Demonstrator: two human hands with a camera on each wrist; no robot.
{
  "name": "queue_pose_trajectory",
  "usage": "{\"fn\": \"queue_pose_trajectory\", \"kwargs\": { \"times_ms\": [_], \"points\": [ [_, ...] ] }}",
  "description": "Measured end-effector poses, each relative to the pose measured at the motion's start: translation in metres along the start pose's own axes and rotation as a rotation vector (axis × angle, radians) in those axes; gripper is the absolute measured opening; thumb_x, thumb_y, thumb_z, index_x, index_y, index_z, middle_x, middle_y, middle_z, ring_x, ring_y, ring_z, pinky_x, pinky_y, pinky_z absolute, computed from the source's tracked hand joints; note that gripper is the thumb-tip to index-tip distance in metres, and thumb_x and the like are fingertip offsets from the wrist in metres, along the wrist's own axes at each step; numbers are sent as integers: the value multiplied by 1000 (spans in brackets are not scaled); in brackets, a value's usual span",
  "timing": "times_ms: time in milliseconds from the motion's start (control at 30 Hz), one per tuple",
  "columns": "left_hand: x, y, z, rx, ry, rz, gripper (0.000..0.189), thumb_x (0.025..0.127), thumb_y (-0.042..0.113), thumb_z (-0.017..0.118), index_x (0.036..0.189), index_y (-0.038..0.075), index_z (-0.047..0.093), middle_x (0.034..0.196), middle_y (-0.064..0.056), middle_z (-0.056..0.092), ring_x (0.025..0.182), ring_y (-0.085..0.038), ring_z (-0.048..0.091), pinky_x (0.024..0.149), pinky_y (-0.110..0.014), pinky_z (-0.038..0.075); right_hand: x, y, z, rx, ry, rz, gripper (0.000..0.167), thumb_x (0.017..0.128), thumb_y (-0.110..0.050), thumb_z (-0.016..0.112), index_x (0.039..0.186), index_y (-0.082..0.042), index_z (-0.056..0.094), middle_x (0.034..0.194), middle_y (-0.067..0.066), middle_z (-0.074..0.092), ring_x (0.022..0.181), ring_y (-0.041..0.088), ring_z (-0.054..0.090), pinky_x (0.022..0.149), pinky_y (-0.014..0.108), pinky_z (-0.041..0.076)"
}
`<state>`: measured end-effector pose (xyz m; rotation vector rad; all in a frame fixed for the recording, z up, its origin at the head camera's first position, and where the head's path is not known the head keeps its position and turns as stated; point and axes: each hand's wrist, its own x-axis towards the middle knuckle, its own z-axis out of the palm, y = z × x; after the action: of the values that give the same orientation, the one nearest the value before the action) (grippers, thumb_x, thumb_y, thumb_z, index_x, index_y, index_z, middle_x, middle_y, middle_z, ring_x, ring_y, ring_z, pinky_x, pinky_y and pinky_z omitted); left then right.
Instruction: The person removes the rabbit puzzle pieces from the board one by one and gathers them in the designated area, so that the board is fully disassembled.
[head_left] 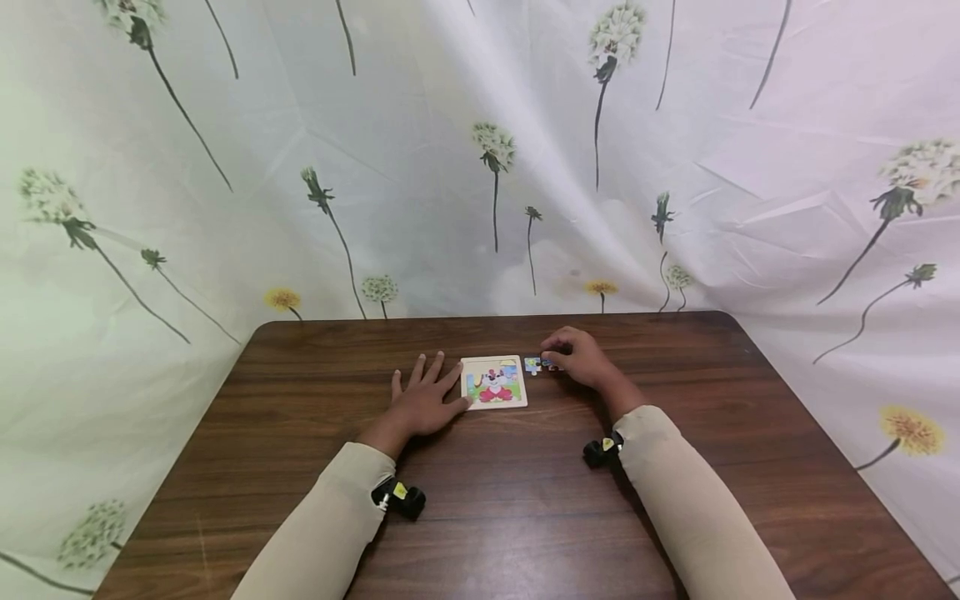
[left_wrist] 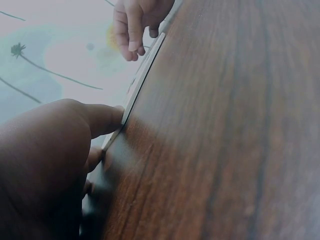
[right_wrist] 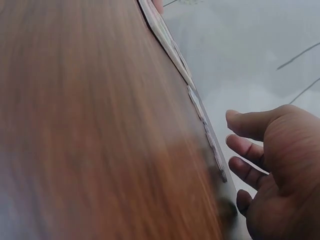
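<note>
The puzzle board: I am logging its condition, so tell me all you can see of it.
The puzzle board is a small, thin, square tray with a pale frame and a colourful cartoon picture with a red and white figure. It lies flat on the brown wooden table, mid-table. The left hand rests flat beside it, fingertips touching its left edge. Loose pieces lie just right of it, by the right hand.

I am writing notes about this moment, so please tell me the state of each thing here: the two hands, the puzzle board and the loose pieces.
Left hand: flat on the table, fingers straight, thumb touching the board's left edge.
Right hand: fingers curled over the loose pieces; whether it grips one cannot be told.
Puzzle board: lying flat, top right corner unfilled.
Loose pieces: flat on the table, right of the board.
Table: bears everything.
</note>
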<state>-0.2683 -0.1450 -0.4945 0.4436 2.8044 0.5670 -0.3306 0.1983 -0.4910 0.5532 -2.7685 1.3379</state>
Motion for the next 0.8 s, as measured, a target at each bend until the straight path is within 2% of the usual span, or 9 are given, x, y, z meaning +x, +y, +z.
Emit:
{"fn": "queue_pose_trajectory", "kwargs": {
  "times_ms": [200, 333, 567, 800],
  "points": [
    [3, -3, 3, 1, 3, -3, 79, 111, 67, 44, 177, 33, 19, 187, -7, -2, 172, -42, -9, 129, -79, -10, 5, -6, 8, -76, 1, -49, 16, 102, -11, 77, 117, -5, 83, 124, 15, 74, 121, 34, 65, 108, 54, 52],
    [3, -2, 3, 0, 9, 4, 79, 111, 67, 45, 177, 32, 20, 187, -7, -1, 172, -42, -9, 129, -79, -10, 8, -10, 13, -109, -11, -73, 15, 101, -15, 80, 114, -9, 84, 121, 12, 75, 122, 35, 63, 111, 59, 47],
    [-1, 1, -1, -3, 13, 9, 80, 110, 69, 45, 177, 32, 21, 187, -10, 1, 172, -44, -7, 129, -79, -10, 12, -14, 22, -159, -68, -60, 20, 99, -27, 84, 116, -16, 84, 130, 9, 73, 131, 34, 55, 117, 72, 29],
    [-3, 3, -1, 0, 12, 8, 80, 110, 69, 45, 177, 31, 22, 187, -10, 2, 173, -43, -7, 129, -79, -9, 11, -21, 29, -199, -99, -70, 25, 97, -31, 86, 117, -17, 84, 137, 11, 69, 137, 37, 49, 115, 71, 29]
  ]
}}
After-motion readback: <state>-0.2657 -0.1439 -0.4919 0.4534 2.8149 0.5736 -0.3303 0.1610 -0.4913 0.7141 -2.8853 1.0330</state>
